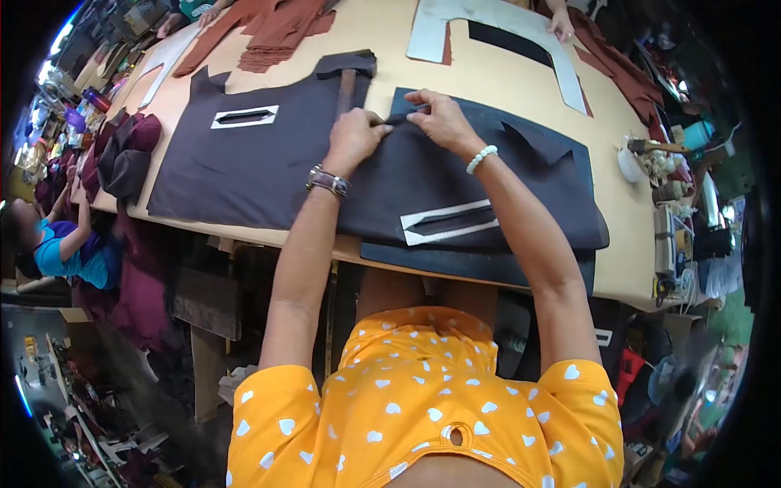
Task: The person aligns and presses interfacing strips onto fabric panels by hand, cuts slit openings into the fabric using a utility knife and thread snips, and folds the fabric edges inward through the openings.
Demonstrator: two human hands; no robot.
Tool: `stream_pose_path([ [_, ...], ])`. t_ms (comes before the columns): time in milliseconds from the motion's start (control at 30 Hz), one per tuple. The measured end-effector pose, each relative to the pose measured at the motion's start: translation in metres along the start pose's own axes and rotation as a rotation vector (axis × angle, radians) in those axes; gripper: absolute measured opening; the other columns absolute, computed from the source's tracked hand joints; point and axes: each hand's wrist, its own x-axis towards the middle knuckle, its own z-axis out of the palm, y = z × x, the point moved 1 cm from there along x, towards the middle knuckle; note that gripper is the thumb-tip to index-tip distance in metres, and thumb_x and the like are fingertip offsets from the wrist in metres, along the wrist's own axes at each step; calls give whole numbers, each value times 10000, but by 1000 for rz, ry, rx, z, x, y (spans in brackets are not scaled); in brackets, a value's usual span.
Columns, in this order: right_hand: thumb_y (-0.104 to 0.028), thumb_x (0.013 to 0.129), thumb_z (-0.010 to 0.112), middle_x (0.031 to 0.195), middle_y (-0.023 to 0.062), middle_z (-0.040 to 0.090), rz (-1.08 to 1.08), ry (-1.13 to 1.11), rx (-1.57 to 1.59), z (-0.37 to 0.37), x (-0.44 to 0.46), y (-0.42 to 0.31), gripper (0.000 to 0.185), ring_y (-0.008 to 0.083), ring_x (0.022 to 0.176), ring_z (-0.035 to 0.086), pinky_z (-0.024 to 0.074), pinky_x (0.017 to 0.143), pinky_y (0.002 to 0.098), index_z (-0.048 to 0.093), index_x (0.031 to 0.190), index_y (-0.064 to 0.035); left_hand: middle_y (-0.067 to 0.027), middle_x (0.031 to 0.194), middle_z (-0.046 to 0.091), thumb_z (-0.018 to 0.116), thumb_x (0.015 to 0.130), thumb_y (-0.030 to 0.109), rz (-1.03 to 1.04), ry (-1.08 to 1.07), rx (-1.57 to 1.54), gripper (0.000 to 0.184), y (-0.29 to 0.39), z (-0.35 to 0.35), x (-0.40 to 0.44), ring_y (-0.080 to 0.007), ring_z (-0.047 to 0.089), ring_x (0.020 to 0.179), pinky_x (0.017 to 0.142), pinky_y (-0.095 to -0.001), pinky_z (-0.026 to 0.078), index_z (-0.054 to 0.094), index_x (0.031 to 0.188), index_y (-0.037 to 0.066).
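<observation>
A dark sheet of leather-like material (480, 179) lies across a dark board (582, 167) in front of me. My left hand (355, 140) is closed, thumb and fingers pinching the sheet's upper edge. Close by on the right, my right hand (442, 120) has curled fingers gripping that same edge. A hammer (347, 88) with a wooden handle rests just beyond my left hand on another dark piece (277, 175). Each dark piece carries a slitted white strip, one at left (244, 116) and one under my right forearm (447, 222).
White templates (435, 37) and rust-brown pieces (285, 32) lie at the table's far side, where another person's hand (561, 26) rests. A brush (659, 146) lies over a white pot at right. At left, a person in blue (77, 248) is near maroon material (138, 146).
</observation>
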Motion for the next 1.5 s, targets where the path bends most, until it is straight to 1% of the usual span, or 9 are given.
stream_pose_path([
  [300, -208, 750, 662, 949, 273, 615, -83, -367, -300, -46, -21, -38, 408, 372, 893, 610, 473, 798, 383, 589, 1043, 67, -114, 737, 621, 658, 801, 116, 412, 423, -225, 151, 3, -70, -59, -181, 587, 656, 610, -280, 444, 664, 867, -20],
  [533, -94, 731, 623, 907, 252, 626, 74, -485, -534, -118, -60, -37, 270, 363, 862, 610, 468, 791, 390, 622, 964, 41, -21, 770, 628, 659, 813, 71, 268, 549, -309, 113, -42, -162, -99, -70, 542, 711, 658, -219, 430, 671, 878, -21],
  [667, -75, 738, 621, 866, 241, 636, -53, -456, -630, -140, -24, -12, 244, 336, 819, 628, 475, 776, 380, 622, 943, 58, -45, 754, 619, 633, 846, 154, 162, 565, -76, 217, -72, -203, -78, -77, 532, 695, 658, -229, 409, 653, 949, -36],
  [733, -94, 775, 583, 749, 220, 633, -54, -300, -653, -136, -9, -21, 204, 300, 711, 637, 488, 695, 375, 620, 900, 63, -124, 826, 651, 609, 844, 241, 180, 511, 166, 254, -104, -218, -44, -221, 606, 764, 711, -307, 447, 671, 950, 19],
  [867, -187, 897, 444, 571, 114, 590, 174, -199, -427, -120, 45, -27, 294, 169, 503, 568, 458, 480, 322, 621, 803, 28, -160, 943, 652, 531, 843, 322, 0, 385, 511, 284, -120, -238, 12, -336, 603, 921, 805, -397, 461, 688, 965, 120],
  [1000, -253, 922, 446, 868, 69, 615, 451, 169, 347, -100, 85, -47, 251, 161, 628, 613, 484, 483, 277, 518, 1076, -68, -189, 961, 644, 508, 856, 294, -53, 557, 475, 291, -123, -263, 77, -319, 609, 916, 802, -389, 470, 665, 969, 76],
  [1133, -263, 910, 485, 973, 76, 626, 100, 459, 887, -114, 115, -75, 257, 223, 912, 596, 478, 828, 458, 557, 1065, -72, -120, 1051, 626, 519, 895, 370, 658, 1326, 272, 425, -160, -316, 170, -217, 588, 936, 842, -322, 440, 556, 1196, 73],
  [1233, -225, 914, 519, 914, 65, 645, -189, 493, 1236, -157, 145, -48, 220, 216, 868, 602, 504, 801, 417, 623, 958, -37, -76, 825, 637, 577, 855, 210, 211, 952, -396, 199, -85, -329, 90, -151, 590, 790, 732, -294, 478, 643, 966, 58],
  [1500, -38, 781, 614, 971, 49, 628, -312, 470, 813, -63, 37, -87, 313, 97, 819, 586, 476, 692, 210, 617, 1093, -19, -89, 976, 627, 511, 803, 51, 259, 952, -619, 226, -169, -305, 36, -173, 582, 910, 832, -258, 448, 641, 984, 12],
])
